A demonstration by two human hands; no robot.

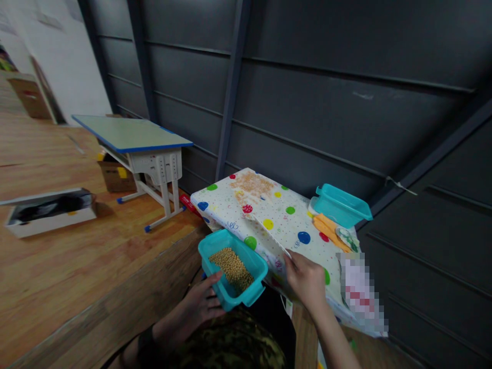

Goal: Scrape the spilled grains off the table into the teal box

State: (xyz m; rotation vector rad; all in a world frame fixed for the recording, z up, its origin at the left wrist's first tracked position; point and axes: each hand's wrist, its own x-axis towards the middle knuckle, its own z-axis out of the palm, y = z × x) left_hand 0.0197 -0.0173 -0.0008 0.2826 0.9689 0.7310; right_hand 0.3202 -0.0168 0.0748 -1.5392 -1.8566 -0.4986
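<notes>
My left hand is closed on the near wall of a teal plastic container, thumb over its rim and fingers beneath. Yellowish dried soybeans cover part of its bottom. The container is tilted a little, up against the front edge of a table with a dotted cloth. In my right hand, a thin white card is pinched, seen nearly edge-on, its long side along the tabletop beside the container. Small brownish bits lie scattered over the table's far left corner.
A second teal container stands at the table's right back, by an orange cloth and a green-and-white piece. A blurred-out packet lies at the right edge. Behind is a dark panelled wall; left, a desk.
</notes>
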